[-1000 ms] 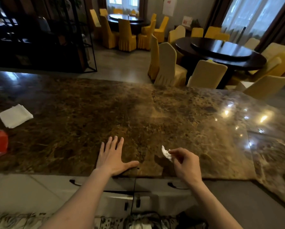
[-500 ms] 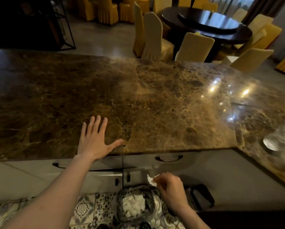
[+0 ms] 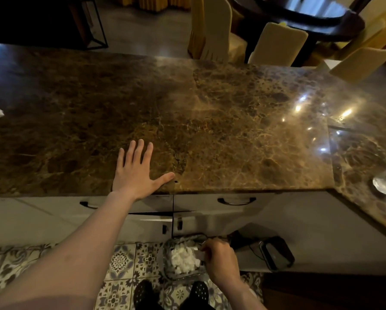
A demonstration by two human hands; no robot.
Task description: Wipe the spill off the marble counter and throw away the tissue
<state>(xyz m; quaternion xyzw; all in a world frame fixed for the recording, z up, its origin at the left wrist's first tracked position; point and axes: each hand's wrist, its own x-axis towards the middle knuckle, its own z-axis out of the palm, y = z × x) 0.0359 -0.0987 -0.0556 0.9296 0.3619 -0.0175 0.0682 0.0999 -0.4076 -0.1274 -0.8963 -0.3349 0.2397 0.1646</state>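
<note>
While the left hand (image 3: 135,175) lies flat and empty on the counter (image 3: 232,130), the right hand (image 3: 219,259) pinches the tissue (image 3: 198,253) over the bin (image 3: 183,257); light, limp, probably damp, it needs only a fingertip pinch.

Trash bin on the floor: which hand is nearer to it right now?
Right. The right hand is at the rim of the trash bin, above the white tissues inside. The left hand lies flat on the marble counter, well above.

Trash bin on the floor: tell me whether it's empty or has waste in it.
Has waste in it. The trash bin holds a heap of crumpled white tissues; the right hand is at its rim.
</note>
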